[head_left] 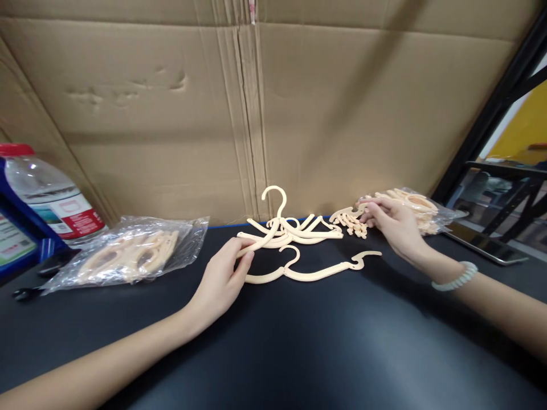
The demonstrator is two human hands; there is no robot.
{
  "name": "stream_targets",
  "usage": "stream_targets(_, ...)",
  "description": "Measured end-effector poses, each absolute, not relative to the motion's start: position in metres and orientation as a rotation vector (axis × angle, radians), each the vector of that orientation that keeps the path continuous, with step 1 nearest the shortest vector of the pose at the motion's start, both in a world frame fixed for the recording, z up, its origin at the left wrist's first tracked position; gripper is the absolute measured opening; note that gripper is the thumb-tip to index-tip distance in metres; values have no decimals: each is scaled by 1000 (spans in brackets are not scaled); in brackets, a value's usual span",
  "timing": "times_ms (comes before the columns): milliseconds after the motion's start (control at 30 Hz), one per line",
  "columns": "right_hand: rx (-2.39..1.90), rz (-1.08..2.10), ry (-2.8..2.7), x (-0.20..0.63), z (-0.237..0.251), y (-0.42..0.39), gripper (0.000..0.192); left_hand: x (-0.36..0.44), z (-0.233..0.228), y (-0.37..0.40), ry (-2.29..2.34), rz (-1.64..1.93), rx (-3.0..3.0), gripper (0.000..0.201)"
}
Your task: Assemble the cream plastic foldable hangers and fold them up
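At the middle of the table my left hand point(224, 273) is closed on one end of a cream plastic clothes hanger point(273, 228), whose hook points up. Behind it lie several more hanger parts point(318, 233) in an overlapping heap. Another hanger point(314, 275) lies flat in front, with a small notched piece at its right end. Over at the right, my right hand point(395, 225) pinches the end of a notched cream piece point(348, 213). Just below that piece is a pile of small cream connector pieces point(354, 225). The right fingertips are partly hidden.
A clear plastic bag point(128, 250) of cream parts lies at left, near a red-labelled bottle point(64, 199) and a blue container point(17, 233). Another bag point(421, 208) and a phone-like slab point(487, 245) are at right. Cardboard point(171, 114) stands behind the black table point(299, 353).
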State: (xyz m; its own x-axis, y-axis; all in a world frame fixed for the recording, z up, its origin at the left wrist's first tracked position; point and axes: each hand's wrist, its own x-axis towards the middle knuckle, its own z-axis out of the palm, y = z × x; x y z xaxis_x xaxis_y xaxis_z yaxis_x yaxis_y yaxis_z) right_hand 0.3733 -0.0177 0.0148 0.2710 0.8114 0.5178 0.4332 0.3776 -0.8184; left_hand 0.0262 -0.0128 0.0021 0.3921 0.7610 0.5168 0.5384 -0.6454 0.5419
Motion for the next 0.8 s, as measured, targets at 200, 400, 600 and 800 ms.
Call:
stream_targets(200, -967, 854, -1154, 350, 22, -39, 18, 25, 1, -9, 1154, 1108, 2269, 16)
stream_targets(400, -1034, 912, -1098, 327, 16, -53, 24, 28, 3, -10, 1207, 1095, 2249, 13)
stream_targets(600, -956, 992, -946, 328, 10, -50, 52, 27, 3, -10, 1208, 1083, 2259, 11)
stream_targets(800, -1006, 1119, -954, 335, 7, -43, 30, 26, 1, -9, 1165, 1081, 2268, 10)
